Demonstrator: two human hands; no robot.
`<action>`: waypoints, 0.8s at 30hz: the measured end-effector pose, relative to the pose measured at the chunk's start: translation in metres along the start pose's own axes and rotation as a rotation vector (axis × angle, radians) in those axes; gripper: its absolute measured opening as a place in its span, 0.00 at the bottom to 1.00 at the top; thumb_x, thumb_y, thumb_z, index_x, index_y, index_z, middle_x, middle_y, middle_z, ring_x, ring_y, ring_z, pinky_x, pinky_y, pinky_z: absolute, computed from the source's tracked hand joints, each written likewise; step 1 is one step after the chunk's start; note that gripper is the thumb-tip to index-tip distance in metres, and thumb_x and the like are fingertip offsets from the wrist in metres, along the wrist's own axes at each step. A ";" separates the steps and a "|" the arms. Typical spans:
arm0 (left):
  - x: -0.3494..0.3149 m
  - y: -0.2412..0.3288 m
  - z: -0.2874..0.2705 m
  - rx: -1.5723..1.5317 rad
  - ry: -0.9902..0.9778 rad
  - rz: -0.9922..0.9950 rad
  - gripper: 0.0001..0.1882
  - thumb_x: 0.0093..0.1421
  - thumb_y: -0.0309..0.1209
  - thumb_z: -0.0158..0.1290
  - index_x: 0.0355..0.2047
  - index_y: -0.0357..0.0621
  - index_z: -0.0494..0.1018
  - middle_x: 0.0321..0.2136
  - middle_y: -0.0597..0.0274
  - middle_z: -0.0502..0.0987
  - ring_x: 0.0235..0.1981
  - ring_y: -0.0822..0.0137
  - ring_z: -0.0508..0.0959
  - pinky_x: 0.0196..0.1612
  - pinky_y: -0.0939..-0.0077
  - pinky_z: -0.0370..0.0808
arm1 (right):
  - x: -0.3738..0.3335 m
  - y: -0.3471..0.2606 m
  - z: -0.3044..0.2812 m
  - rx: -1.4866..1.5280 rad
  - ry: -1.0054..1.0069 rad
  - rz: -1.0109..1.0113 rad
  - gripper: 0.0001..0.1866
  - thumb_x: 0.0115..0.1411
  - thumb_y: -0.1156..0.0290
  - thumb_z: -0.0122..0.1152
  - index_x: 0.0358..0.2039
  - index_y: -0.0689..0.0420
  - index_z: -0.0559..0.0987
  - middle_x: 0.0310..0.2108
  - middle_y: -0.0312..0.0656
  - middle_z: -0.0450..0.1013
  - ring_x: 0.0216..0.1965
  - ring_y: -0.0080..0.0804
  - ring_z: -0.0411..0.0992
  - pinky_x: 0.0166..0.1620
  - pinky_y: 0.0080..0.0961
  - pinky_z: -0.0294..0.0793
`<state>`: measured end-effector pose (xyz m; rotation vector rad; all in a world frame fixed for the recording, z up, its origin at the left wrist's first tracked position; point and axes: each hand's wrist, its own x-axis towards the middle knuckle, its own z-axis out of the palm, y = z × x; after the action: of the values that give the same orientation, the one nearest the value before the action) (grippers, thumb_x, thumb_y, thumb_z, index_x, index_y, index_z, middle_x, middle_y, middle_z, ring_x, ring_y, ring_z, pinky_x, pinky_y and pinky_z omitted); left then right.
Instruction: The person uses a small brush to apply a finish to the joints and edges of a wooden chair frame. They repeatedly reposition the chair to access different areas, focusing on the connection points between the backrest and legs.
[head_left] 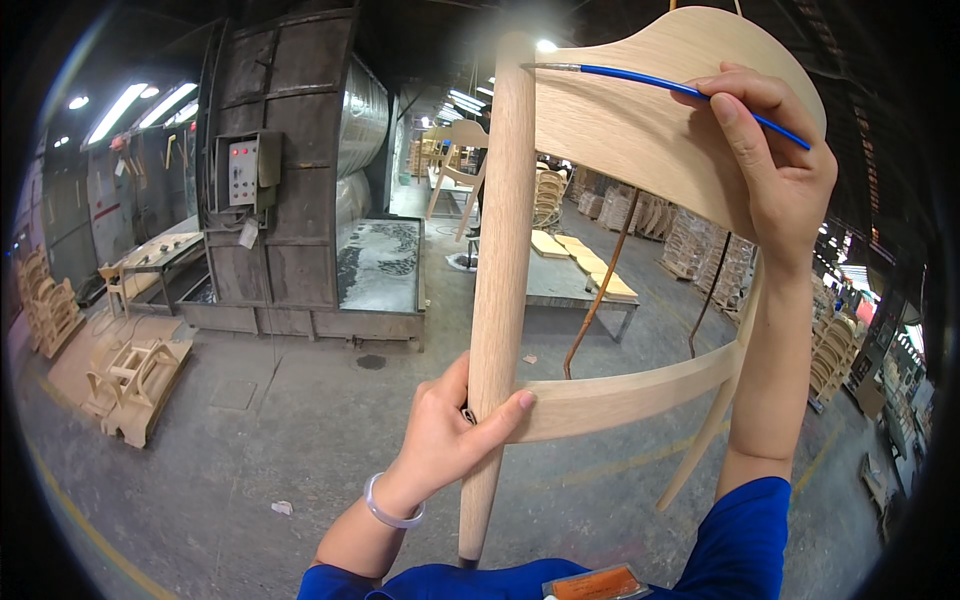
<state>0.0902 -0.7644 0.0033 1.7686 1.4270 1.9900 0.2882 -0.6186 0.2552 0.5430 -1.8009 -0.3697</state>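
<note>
A pale wooden chair frame (700, 160) is being grasped by the left hand (440, 430), below the middle of its round leg (508, 200). The left fingers are being wrapped behind that leg, their tips being hidden by it, while the thumb is being laid across its front. The thumb tip is being rested at the joint with the rail (630, 398), which is extending to the right of it. The left forearm is being slanted up and rightward from the lower edge, and a pale bangle (395, 517) is being worn below the fingers, near the wrist.

A blue-handled brush (640, 74) is being pinched between the thumb and bent fingers of the right hand (780, 165), which is being held far higher than the left one. The right forearm is being held nearly upright above a blue sleeve (740, 540). The bristles are being pointed leftward from the right fingers, at the leg's edge near its top, well above the left thumb; whether wood is being touched cannot be told. Behind the right fingers, the broad curved backrest (620, 125) is being partly covered by the hand. Well left of the left fingers, shaped wooden parts (135, 385) are being supported by a board (175, 350).
</note>
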 end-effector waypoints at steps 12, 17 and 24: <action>0.001 -0.001 0.004 0.008 0.014 -0.007 0.28 0.63 0.42 0.64 0.52 0.28 0.76 0.28 0.51 0.84 0.27 0.67 0.85 0.30 0.74 0.80 | -0.003 0.004 0.004 0.018 0.030 0.022 0.08 0.69 0.73 0.64 0.43 0.64 0.85 0.39 0.42 0.83 0.42 0.29 0.83 0.48 0.21 0.81; 0.004 -0.003 0.006 -0.020 0.035 -0.044 0.24 0.61 0.42 0.66 0.44 0.31 0.76 0.27 0.56 0.82 0.27 0.70 0.82 0.28 0.76 0.78 | -0.004 0.006 0.005 0.017 0.037 0.032 0.08 0.69 0.73 0.64 0.43 0.64 0.85 0.39 0.42 0.83 0.42 0.29 0.83 0.48 0.21 0.81; 0.006 -0.008 0.008 0.036 0.026 0.001 0.28 0.63 0.44 0.64 0.49 0.28 0.76 0.26 0.50 0.83 0.25 0.65 0.85 0.28 0.73 0.80 | -0.011 0.013 0.004 0.023 0.039 0.040 0.09 0.71 0.73 0.62 0.44 0.65 0.84 0.40 0.44 0.83 0.42 0.29 0.83 0.47 0.19 0.79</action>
<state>0.0911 -0.7519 0.0013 1.7648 1.4788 2.0078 0.2846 -0.6017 0.2521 0.5262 -1.7777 -0.3092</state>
